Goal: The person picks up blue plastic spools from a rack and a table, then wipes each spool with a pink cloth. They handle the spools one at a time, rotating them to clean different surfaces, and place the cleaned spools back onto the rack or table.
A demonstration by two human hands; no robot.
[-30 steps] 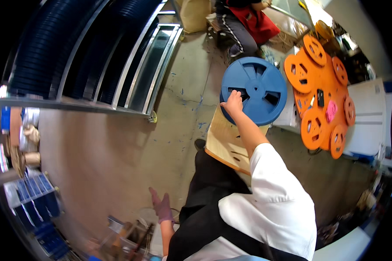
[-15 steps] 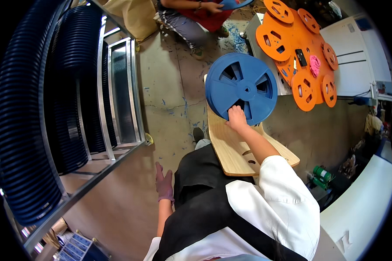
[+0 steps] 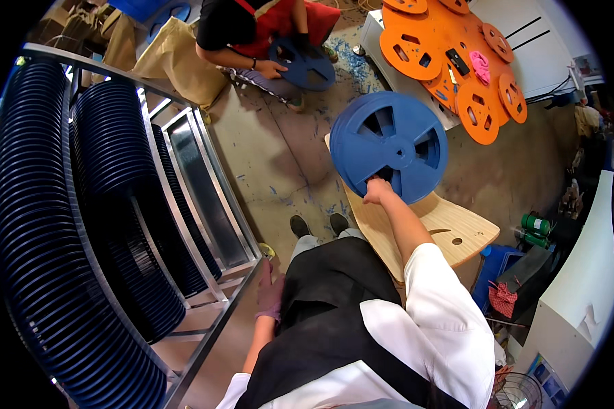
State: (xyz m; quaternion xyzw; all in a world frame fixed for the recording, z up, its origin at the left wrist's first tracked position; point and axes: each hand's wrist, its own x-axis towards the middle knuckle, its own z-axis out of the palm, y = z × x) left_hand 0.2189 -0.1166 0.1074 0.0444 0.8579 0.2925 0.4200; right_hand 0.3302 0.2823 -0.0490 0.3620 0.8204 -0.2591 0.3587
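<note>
Open concrete floor (image 3: 266,157) is lying between the metal rack (image 3: 205,204) on the left and the wooden chair (image 3: 423,228) on the right. Right hand (image 3: 377,191) is reaching forward, arm extended, fingers clamping the lower rim of a blue reel (image 3: 389,146) held upright above the chair. Left hand (image 3: 271,293) is hanging low, fingers loosely together, beside the rack's edge. Rack shelves are holding dense rows of stacked dark-blue reels (image 3: 41,225).

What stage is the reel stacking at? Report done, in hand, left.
Done: the rack already holds long rows of blue reels. In hand: the right hand grips a stack of reels over the wooden chair; the left hand rests by the rack's edge. Left: that stack is not yet racked.
</note>
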